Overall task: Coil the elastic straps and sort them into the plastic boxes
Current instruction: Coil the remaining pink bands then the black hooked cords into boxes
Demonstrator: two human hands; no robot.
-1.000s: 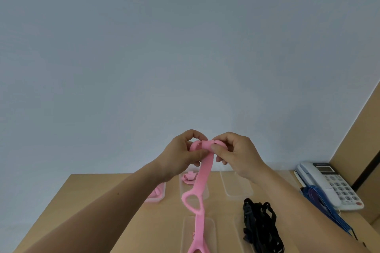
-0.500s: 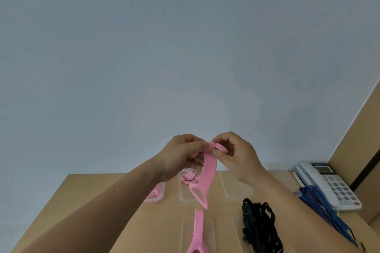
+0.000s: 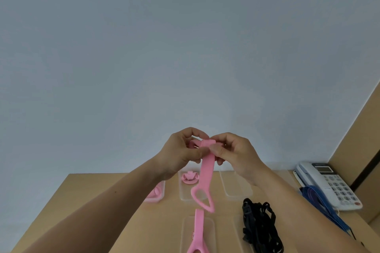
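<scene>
Now my left grip [image 3: 181, 153] and right grip [image 3: 236, 154] pinch the pink strap [image 3: 205, 170] above the tabletop [image 3: 115, 201]; its tail hangs shorter than a second ago, so coiling is well along.

Illumination is even, diffuse and moderately bright; its source cannot be located. The wall [image 3: 185, 47] above the pink strap [image 3: 206, 168] renders flat grey-blue, lighter close to the strap and darker towards the upper corners. Shadows are soft-edged and weak. A faint pale sheen lies on the clear box [image 3: 238, 196] just right of the pink strap. Sharpness is low throughout, with compression softness. The coiled top of the pink strap is slightly smeared, and the keys of the telephone [image 3: 329, 183] far to its right are unreadable. Wide-angle distortion splays the table [image 3: 86, 201] edges below the strap outward.
</scene>
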